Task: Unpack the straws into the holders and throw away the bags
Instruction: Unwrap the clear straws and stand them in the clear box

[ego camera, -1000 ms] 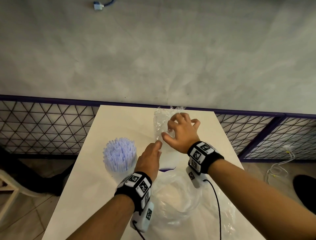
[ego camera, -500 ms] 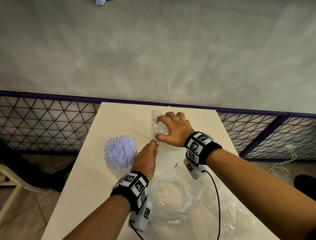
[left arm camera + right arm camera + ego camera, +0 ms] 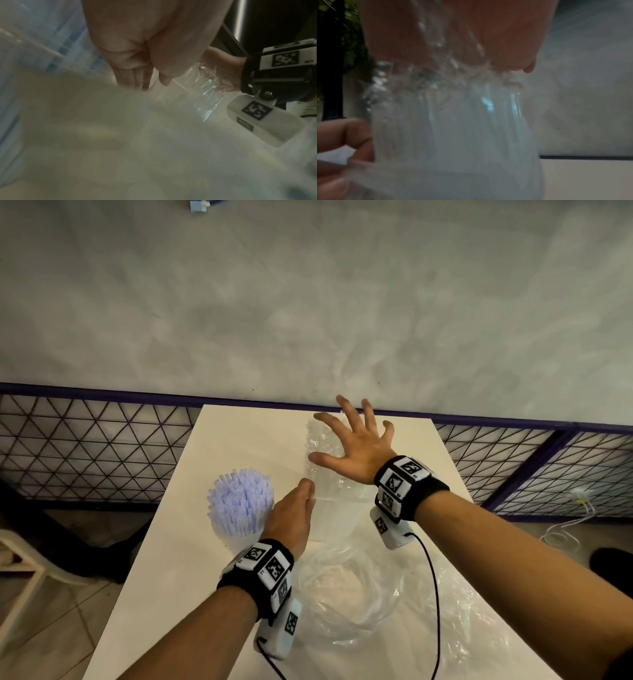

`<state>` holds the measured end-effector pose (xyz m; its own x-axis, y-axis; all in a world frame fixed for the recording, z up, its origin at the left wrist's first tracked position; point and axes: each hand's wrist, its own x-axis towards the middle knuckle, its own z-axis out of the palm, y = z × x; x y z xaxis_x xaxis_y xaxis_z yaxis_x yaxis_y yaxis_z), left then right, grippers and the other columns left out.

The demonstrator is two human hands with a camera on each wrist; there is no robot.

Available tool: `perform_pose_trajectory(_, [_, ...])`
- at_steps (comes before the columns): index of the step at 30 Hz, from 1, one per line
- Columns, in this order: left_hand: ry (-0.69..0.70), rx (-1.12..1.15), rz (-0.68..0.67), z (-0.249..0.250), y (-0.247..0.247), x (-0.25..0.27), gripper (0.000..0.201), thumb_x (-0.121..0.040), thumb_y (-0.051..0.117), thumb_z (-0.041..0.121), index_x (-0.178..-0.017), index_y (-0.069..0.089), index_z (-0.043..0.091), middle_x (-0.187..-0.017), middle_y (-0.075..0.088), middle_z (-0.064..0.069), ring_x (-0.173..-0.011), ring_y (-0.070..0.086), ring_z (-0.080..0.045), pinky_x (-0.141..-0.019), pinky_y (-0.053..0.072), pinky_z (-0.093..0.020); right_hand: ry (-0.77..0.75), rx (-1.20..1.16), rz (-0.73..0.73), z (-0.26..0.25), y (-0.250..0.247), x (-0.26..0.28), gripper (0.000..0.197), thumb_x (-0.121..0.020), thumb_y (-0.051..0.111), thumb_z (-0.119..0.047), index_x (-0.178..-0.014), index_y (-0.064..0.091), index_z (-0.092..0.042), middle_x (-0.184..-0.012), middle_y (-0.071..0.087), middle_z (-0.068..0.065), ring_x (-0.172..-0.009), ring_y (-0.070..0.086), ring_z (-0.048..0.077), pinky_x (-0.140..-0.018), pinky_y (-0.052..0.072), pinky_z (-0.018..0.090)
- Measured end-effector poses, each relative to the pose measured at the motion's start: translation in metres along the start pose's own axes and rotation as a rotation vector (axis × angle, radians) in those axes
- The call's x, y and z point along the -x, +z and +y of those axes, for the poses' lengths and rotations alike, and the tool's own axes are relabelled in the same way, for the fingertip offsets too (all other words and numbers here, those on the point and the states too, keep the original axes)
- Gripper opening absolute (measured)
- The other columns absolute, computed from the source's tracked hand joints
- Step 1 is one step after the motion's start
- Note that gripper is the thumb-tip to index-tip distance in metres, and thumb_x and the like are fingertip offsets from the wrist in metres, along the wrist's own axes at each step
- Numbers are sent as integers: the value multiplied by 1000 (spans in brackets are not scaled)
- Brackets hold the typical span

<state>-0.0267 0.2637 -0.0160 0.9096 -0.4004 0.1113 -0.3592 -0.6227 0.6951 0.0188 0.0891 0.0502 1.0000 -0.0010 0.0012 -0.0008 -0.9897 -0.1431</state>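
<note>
A holder packed with pale blue straws (image 3: pixel 239 501) stands on the left of the white table (image 3: pixel 233 440). At the table's middle a clear crinkled bag (image 3: pixel 318 436) stands upright, milky white lower down (image 3: pixel 330 518). My right hand (image 3: pixel 346 440) lies over the bag's top with fingers spread wide; the right wrist view shows the palm (image 3: pixel 453 33) on the crumpled plastic (image 3: pixel 453 121). My left hand (image 3: pixel 296 501) touches the bag's left side low down with straight fingers (image 3: pixel 135 78). What the bag holds is blurred.
Empty clear bags lie on the near part of the table, one in front of me (image 3: pixel 346 587) and one to the right (image 3: pixel 479 631). A wall and a wire-mesh fence (image 3: pixel 85 446) run behind the table's far edge. A white chair (image 3: pixel 20 559) stands at the left.
My right hand, curled round the bag's crumpled top before, has opened and spread its fingers over it. The left hand stays at the bag's side.
</note>
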Motion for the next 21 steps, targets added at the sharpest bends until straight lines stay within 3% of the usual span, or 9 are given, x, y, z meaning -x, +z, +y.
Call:
perform_pose_trajectory(4, [10,2,-8,1,-1,2,17,-102,35,24,-114,43,15,-86,54,3,-80,54,-22,-68,34,-28,-61,73,-55,-5,13,7,84,-79,35,-87,-148,-1,-58,-165,-12,-15,-153,-15,28,-114,5,70])
perform_pose_trajectory(9, [-8,-15,-11,-1,0,0,14,-102,37,24,-109,42,14,-68,47,7,-69,49,-23,-63,32,-28,-42,64,-92,-3,14,-5,79,-79,38,-84,-147,6,-60,-166,-3,-17,-153,-9,27,-113,5,70])
perform_pose_trajectory(11, [-27,-9,-26,1,-2,2,15,-102,37,24,-112,42,15,-64,45,8,-72,54,-27,-63,31,-27,-40,71,-123,-1,12,-8,79,-79,39,-85,-146,6,-61,-166,-3,-17,-153,-8,28,-113,3,71])
perform_pose_trajectory(12, [-44,5,-38,3,-3,5,18,-102,38,25,-118,41,17,-70,50,7,-78,58,-30,-65,32,-27,-41,81,-136,0,11,-8,80,-79,37,-86,-147,4,-61,-166,-5,-17,-153,-10,28,-112,2,72])
perform_pose_trajectory(14, [-88,55,-70,7,-3,15,35,-100,40,30,-133,32,22,-105,60,-4,-93,61,-30,-73,38,-28,-38,92,-160,-1,10,-7,81,-78,30,-90,-147,0,-62,-165,-12,-17,-152,-16,28,-112,-3,72])
perform_pose_trajectory(16, [-80,51,-93,9,0,29,49,-97,45,39,-139,23,27,-136,45,-4,-96,61,-28,-80,44,-30,-46,46,-119,-1,6,-3,77,-80,24,-89,-148,0,-61,-164,-16,-16,-151,-20,28,-113,-5,71])
perform_pose_trajectory(19, [56,-131,-135,10,0,51,44,-87,55,51,-119,30,34,-139,29,1,-93,58,-25,-76,48,-31,-111,-90,122,1,-2,16,65,-84,31,-80,-144,26,-53,-165,-1,-13,-153,-9,23,-113,6,65])
perform_pose_trajectory(21, [161,-197,-268,11,1,62,39,-82,61,46,-110,36,36,-145,16,1,-110,51,-24,-84,48,-30,-180,-129,314,3,-7,34,53,-84,45,-69,-129,45,-41,-156,23,-6,-147,13,25,-106,20,57])
